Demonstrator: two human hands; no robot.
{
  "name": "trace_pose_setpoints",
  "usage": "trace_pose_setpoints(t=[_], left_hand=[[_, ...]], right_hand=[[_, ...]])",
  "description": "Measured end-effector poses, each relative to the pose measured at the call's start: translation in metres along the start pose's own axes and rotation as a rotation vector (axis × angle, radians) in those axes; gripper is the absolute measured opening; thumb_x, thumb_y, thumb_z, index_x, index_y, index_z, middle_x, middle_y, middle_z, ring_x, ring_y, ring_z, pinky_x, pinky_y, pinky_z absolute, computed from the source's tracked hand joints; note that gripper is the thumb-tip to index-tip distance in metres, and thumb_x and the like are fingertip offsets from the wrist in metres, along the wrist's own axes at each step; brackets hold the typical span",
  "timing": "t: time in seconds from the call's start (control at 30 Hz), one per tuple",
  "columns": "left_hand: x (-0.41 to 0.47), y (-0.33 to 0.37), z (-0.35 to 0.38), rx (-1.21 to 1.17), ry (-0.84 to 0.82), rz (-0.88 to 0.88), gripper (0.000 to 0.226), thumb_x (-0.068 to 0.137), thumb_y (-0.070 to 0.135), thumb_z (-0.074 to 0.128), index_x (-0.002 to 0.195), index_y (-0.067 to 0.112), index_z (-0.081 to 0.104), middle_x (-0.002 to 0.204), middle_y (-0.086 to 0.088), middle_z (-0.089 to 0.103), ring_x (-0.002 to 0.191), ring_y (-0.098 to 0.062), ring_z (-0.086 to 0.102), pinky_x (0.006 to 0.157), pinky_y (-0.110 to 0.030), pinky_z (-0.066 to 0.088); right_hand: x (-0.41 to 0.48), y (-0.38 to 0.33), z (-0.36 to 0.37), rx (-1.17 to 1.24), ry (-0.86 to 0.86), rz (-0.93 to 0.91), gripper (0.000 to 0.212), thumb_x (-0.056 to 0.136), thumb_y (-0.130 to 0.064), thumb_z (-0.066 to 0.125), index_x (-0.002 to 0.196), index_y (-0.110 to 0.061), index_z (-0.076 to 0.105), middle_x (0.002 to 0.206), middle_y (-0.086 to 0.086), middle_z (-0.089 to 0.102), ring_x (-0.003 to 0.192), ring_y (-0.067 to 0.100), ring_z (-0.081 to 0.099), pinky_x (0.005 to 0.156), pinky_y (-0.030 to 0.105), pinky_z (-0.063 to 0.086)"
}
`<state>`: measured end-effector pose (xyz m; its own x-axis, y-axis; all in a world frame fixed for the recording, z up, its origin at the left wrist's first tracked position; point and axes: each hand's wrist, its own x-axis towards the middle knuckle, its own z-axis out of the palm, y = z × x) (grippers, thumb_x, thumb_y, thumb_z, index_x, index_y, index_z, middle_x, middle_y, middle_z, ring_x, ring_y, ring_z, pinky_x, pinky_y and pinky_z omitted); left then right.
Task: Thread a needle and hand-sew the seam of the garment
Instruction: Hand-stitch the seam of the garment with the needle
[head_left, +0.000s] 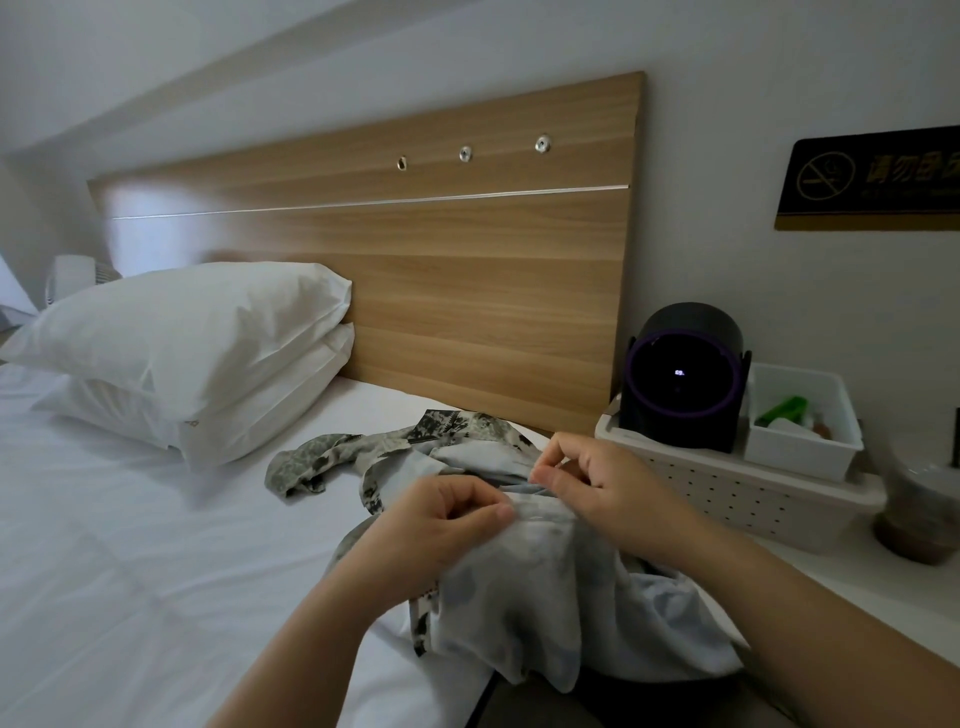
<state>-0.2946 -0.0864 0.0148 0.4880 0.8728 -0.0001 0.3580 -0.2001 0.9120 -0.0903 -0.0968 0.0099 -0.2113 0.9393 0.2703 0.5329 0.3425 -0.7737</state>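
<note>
Fingers (500, 512) of the left hand (441, 525) are curled and pinch a fold of the garment (519, 597), thumb against forefinger. Just to their right, the right hand (602, 491) pinches the same ridge of cloth with its own thumb and forefinger, the other digits loosely bent. Whether a needle or thread sits in either pinch is too small to tell. The garment lies bunched under and below both hands, pale side out, its camouflage-printed part trailing beyond the fingers onto the bed (130, 571). It looks a light, thin, limp cloth that will slump and slide unless kept taut, so the sound hold is right at the seam edge, one pinch on either side of the stitch point. Both forearms come in from the near edge and converge, backs of the hands mostly up. Far to the left of the fingers two white pillows (197, 338) are stacked against a wooden headboard (415, 260); to the right stands a perforated basket (727, 488) carrying a dark round device (680, 379)
</note>
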Motion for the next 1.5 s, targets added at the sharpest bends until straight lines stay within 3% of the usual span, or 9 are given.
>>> trace_pose_setpoints(t=[0.17,0.33,0.47,0.57,0.77,0.93,1.17,1.5], left_hand=[[0.0,-0.001,-0.003,0.013,0.032,-0.009,0.01,0.087,0.032,0.067,0.079,0.029,0.073,0.073,0.003,0.068,0.068,-0.014,0.057,0.068,-0.031,0.046],[0.001,-0.003,-0.003,0.043,0.031,-0.019,0.01,0.086,0.036,0.067,0.078,0.034,0.072,0.067,0.009,0.065,0.064,-0.009,0.055,0.064,-0.028,0.045],[0.001,-0.004,-0.003,0.021,0.039,-0.019,0.01,0.086,0.035,0.067,0.078,0.034,0.073,0.068,0.009,0.067,0.064,-0.009,0.056,0.064,-0.027,0.046],[0.0,-0.005,-0.004,0.003,0.043,-0.022,0.01,0.085,0.034,0.068,0.077,0.033,0.074,0.069,0.006,0.068,0.066,-0.013,0.056,0.066,-0.031,0.045],[-0.001,-0.005,-0.005,-0.013,0.032,-0.039,0.012,0.087,0.033,0.066,0.078,0.03,0.074,0.07,0.005,0.067,0.066,-0.01,0.057,0.066,-0.029,0.046],[-0.002,-0.005,-0.005,0.001,0.012,-0.051,0.015,0.089,0.034,0.064,0.076,0.031,0.073,0.068,0.009,0.066,0.062,-0.005,0.057,0.062,-0.023,0.046],[-0.001,-0.007,-0.007,-0.038,-0.009,-0.059,0.015,0.089,0.035,0.065,0.08,0.027,0.073,0.074,0.003,0.068,0.07,-0.013,0.058,0.071,-0.035,0.046],[-0.003,-0.005,-0.007,-0.061,-0.015,-0.046,0.022,0.081,0.046,0.069,0.081,0.025,0.073,0.074,-0.003,0.064,0.07,-0.021,0.052,0.071,-0.038,0.042]], right_hand=[[-0.003,-0.001,-0.015,0.02,-0.224,0.117,0.011,0.093,-0.03,0.058,0.087,-0.025,0.067,0.083,0.012,0.067,0.068,0.012,0.055,0.065,0.031,0.047],[-0.003,-0.003,-0.014,0.003,-0.284,0.154,0.016,0.094,-0.024,0.057,0.091,-0.033,0.071,0.086,-0.009,0.07,0.078,0.004,0.063,0.073,0.02,0.051],[-0.002,-0.002,-0.013,-0.067,-0.296,0.145,0.018,0.094,-0.021,0.056,0.098,-0.031,0.071,0.098,-0.006,0.069,0.089,0.01,0.064,0.083,0.027,0.053],[-0.002,-0.005,-0.012,-0.036,-0.311,0.141,0.02,0.094,-0.021,0.057,0.093,-0.036,0.07,0.095,-0.012,0.069,0.088,0.002,0.063,0.082,0.021,0.053],[0.0,-0.008,-0.011,0.019,-0.298,0.128,0.019,0.094,-0.016,0.057,0.097,-0.027,0.073,0.094,-0.011,0.071,0.087,-0.003,0.063,0.08,0.013,0.05],[0.0,-0.006,-0.01,0.033,-0.316,0.127,0.02,0.094,-0.013,0.056,0.1,-0.023,0.072,0.097,-0.009,0.072,0.09,-0.001,0.064,0.084,0.016,0.05],[-0.001,-0.007,-0.011,0.063,-0.297,0.124,0.021,0.094,-0.01,0.056,0.097,-0.023,0.072,0.096,-0.005,0.071,0.093,0.007,0.064,0.085,0.023,0.05],[-0.001,-0.008,-0.011,0.13,-0.318,0.13,0.022,0.094,-0.006,0.054,0.097,-0.019,0.072,0.092,-0.009,0.071,0.087,-0.001,0.064,0.082,0.015,0.05]])
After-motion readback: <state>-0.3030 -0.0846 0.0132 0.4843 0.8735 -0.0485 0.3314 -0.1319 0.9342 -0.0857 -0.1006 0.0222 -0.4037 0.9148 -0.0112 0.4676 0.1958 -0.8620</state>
